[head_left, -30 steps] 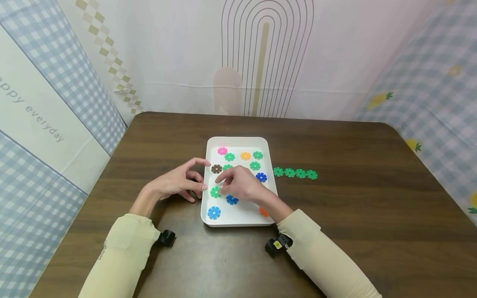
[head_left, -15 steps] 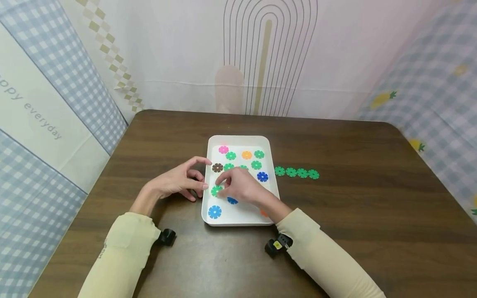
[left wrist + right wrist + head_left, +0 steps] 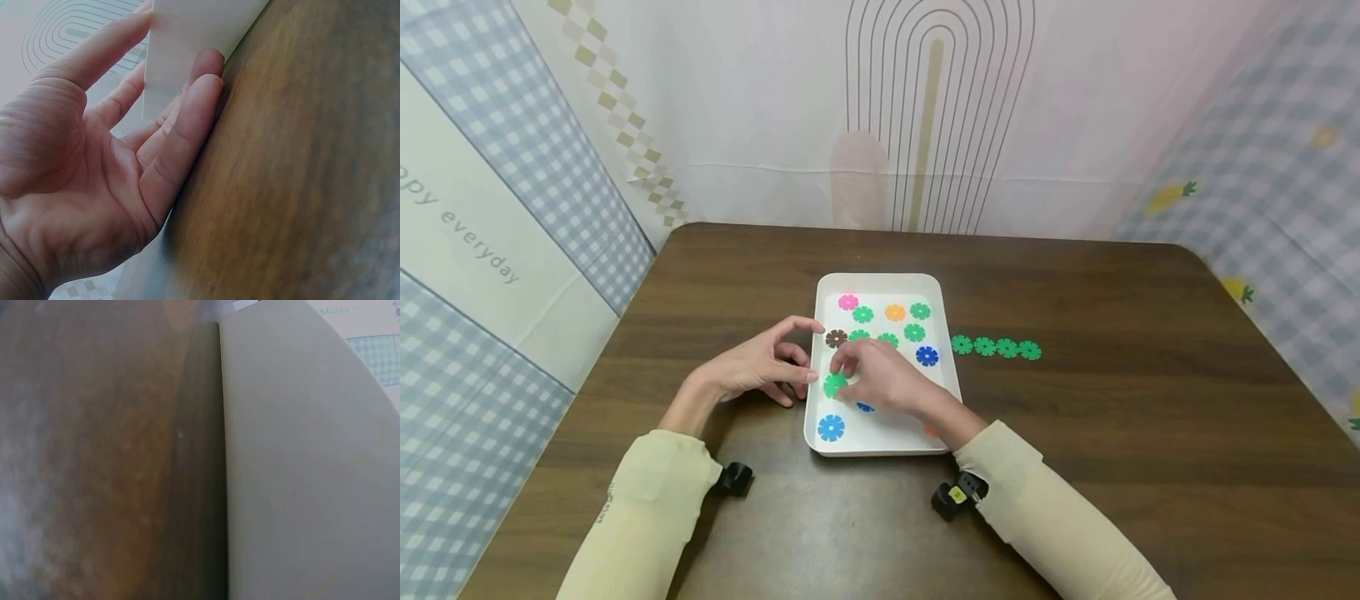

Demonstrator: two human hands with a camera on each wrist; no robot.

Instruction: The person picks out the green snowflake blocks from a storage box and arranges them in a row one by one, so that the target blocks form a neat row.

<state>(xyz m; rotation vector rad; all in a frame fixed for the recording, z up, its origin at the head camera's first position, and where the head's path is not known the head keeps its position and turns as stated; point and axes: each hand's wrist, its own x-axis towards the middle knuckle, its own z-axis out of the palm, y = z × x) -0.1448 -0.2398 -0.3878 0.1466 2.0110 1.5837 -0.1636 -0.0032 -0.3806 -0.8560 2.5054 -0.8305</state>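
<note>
Inside the white tray (image 3: 895, 429), a green snowflake disc (image 3: 833, 385) lies near the left wall. My right hand (image 3: 883, 375) reaches over the tray from the right and pinches this disc at its edge between thumb and forefinger. The left hand (image 3: 760, 362) rests at the tray's left side, thumb and forefinger touching the rim and its other fingers loosely bent on the table. In the left wrist view, the left hand's fingertips meet the tray's outer wall (image 3: 178, 44). The right wrist view shows the tray's outer wall (image 3: 300, 456) but not the hand.
More discs lie in the tray: pink (image 3: 847, 302), orange (image 3: 895, 312), brown (image 3: 836, 338), dark blue (image 3: 927, 356), light blue (image 3: 831, 428) and several green ones. Right of the tray, a row of joined green discs (image 3: 996, 347) lies on the brown table (image 3: 1112, 417).
My right forefinger and thumb have closed in on the green disc's edge, the forefinger curling more. The left hand has stayed at the tray's rim.
</note>
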